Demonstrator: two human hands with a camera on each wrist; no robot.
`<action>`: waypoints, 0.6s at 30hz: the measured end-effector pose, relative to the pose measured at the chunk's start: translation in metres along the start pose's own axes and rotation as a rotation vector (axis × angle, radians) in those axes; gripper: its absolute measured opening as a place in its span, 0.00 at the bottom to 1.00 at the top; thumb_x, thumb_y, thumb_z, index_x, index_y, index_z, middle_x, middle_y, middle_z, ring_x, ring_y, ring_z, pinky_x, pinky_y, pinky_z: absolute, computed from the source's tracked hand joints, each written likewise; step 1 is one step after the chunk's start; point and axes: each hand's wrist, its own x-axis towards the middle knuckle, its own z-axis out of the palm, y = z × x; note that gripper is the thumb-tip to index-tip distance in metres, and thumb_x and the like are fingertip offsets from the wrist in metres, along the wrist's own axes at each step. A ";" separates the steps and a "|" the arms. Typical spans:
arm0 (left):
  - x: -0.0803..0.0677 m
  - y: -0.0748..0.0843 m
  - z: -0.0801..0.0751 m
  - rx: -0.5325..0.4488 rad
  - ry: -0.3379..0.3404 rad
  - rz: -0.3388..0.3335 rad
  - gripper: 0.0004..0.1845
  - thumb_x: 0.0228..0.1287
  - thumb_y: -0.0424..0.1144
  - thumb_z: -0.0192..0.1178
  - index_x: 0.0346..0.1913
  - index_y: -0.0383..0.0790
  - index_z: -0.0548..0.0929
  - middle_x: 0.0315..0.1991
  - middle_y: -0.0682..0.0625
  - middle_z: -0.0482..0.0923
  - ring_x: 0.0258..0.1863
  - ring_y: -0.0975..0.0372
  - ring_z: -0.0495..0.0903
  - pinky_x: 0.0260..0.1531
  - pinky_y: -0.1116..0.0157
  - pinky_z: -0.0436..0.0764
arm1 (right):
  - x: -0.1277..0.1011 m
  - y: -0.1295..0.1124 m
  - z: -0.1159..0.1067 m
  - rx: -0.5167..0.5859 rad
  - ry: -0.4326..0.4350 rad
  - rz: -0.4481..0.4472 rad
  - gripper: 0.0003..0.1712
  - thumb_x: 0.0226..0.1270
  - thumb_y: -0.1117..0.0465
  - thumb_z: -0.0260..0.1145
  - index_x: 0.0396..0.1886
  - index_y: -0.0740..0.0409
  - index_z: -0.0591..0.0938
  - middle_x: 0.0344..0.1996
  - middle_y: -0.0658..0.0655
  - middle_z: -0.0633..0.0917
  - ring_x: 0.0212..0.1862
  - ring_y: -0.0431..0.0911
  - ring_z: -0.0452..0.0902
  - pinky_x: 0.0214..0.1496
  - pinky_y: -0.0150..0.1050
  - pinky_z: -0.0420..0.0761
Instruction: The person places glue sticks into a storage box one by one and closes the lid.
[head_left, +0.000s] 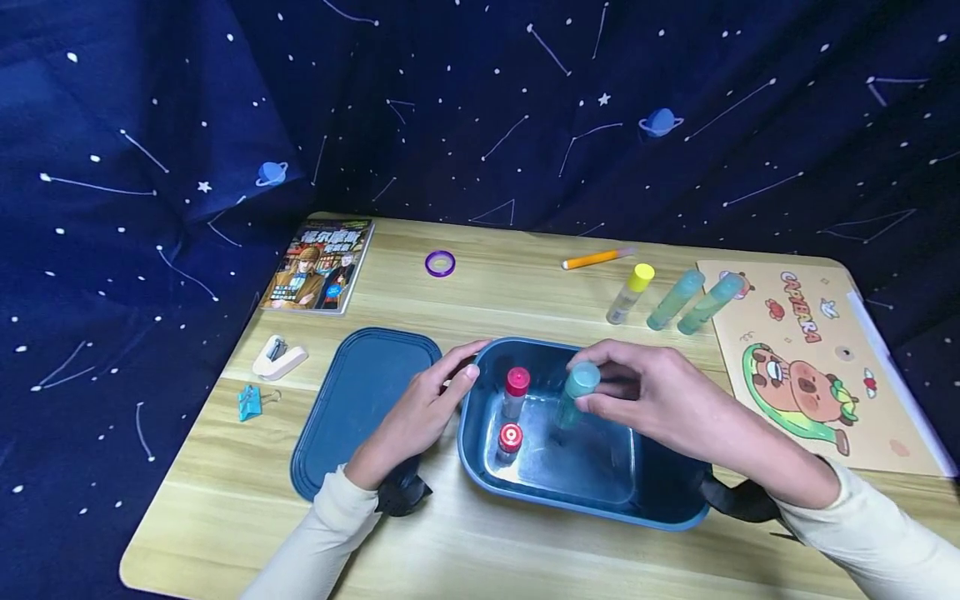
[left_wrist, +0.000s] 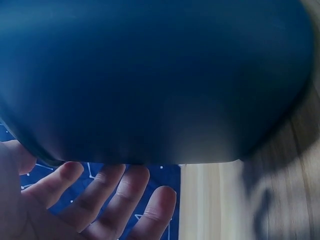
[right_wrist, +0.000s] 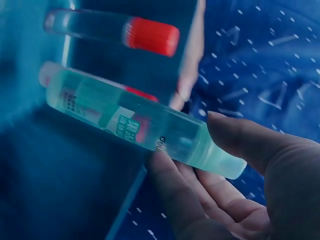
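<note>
My right hand (head_left: 645, 392) pinches a translucent green liquid glue bottle (head_left: 582, 383) between thumb and fingers, upright inside a dark blue bin (head_left: 667, 521). In the right wrist view, a printed label shows on the glue bottle (right_wrist: 120, 122), and the thumb and fingers hold it near its cap end. Two clear tubes with red caps, one farther back (head_left: 517, 385) and one nearer (head_left: 510, 440), stand in the bin's left part. At the bin's left end, my left hand (head_left: 420, 408) touches the rim with relaxed fingers (left_wrist: 130, 185) along the outer wall (left_wrist: 150, 90).
A yellow-capped tube (head_left: 631, 293) and two green glue bottles (head_left: 675, 300) stand behind the bin. Left of it lie a blue lid (head_left: 360, 408), a white stapler-like item (head_left: 280, 358) and a blue binder clip (head_left: 251, 403). A capybara folder (head_left: 817, 375) covers the right side.
</note>
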 end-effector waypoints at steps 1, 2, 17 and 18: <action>0.000 0.000 0.000 0.001 0.000 0.000 0.23 0.84 0.49 0.46 0.76 0.58 0.70 0.74 0.53 0.73 0.71 0.54 0.75 0.66 0.45 0.78 | 0.003 0.001 0.003 0.009 -0.015 -0.002 0.18 0.64 0.62 0.77 0.52 0.56 0.85 0.46 0.53 0.88 0.48 0.44 0.90 0.48 0.36 0.89; 0.000 0.000 -0.001 0.002 0.001 -0.002 0.23 0.84 0.49 0.46 0.76 0.58 0.71 0.74 0.52 0.74 0.71 0.54 0.75 0.66 0.45 0.78 | 0.006 0.001 0.006 0.011 -0.025 -0.001 0.17 0.63 0.63 0.77 0.52 0.57 0.85 0.45 0.53 0.88 0.48 0.44 0.90 0.49 0.36 0.88; 0.001 0.000 -0.001 -0.004 -0.009 -0.009 0.23 0.84 0.49 0.46 0.76 0.57 0.70 0.75 0.52 0.71 0.73 0.54 0.74 0.65 0.45 0.79 | 0.030 0.020 0.025 -0.039 -0.173 0.045 0.13 0.66 0.68 0.74 0.47 0.55 0.82 0.42 0.52 0.87 0.51 0.48 0.89 0.51 0.41 0.89; 0.001 -0.001 -0.001 -0.006 -0.011 -0.010 0.23 0.84 0.49 0.46 0.76 0.58 0.70 0.75 0.52 0.71 0.72 0.54 0.74 0.65 0.45 0.79 | 0.031 0.021 0.026 -0.047 -0.176 0.047 0.13 0.66 0.67 0.74 0.48 0.55 0.82 0.42 0.52 0.87 0.51 0.48 0.89 0.51 0.41 0.89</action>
